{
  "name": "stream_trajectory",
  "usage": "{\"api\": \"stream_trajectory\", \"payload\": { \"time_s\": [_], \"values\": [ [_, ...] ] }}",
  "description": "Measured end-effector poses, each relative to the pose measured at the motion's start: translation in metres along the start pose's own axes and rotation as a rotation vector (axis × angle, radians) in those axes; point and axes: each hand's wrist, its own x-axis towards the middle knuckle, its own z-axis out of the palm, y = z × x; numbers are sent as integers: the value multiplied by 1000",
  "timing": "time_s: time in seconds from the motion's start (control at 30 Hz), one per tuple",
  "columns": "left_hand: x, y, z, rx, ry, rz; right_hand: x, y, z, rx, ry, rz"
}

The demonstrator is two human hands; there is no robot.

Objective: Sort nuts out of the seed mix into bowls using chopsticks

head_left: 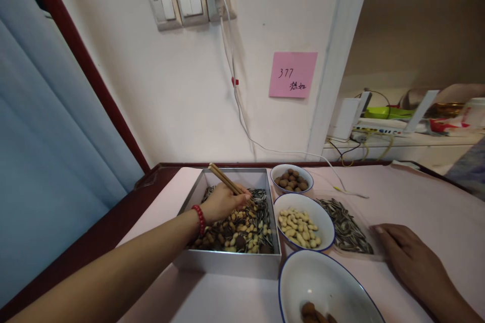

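My left hand (223, 203), with a red bead bracelet at the wrist, is closed around a pair of wooden chopsticks (226, 179). It is inside a metal-edged box (231, 264) of mixed sunflower seeds, peanuts and round brown nuts. The chopsticks' lower ends are hidden by the hand and the mix. My right hand (411, 257) rests with its fingers stretched out at the right edge of a clear tray of striped sunflower seeds (346, 224). Whether its fingertips grip the tray edge is hard to see.
Right of the box stand a bowl of round brown nuts (290, 180), a bowl of peanuts (298, 227) and a nearer bowl (326, 280) with a few brown nuts. A white cable (299, 152) runs down the wall onto the table. A router (343, 118) stands on the shelf.
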Motion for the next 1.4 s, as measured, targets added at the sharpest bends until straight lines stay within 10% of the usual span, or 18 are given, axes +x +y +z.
{"api": "stream_trajectory", "payload": {
  "time_s": [0.43, 0.67, 1.4],
  "values": [
    [-16, 38, -26, -273, 104, 50, 1, -1, 2, 13, -1, -1],
    [-12, 77, 5, -295, -23, 117, 0, -3, 1, 13, 1, 0],
    [-5, 61, 18, -304, -102, 104, 1, 1, 1, 18, 5, -17]
  ]
}}
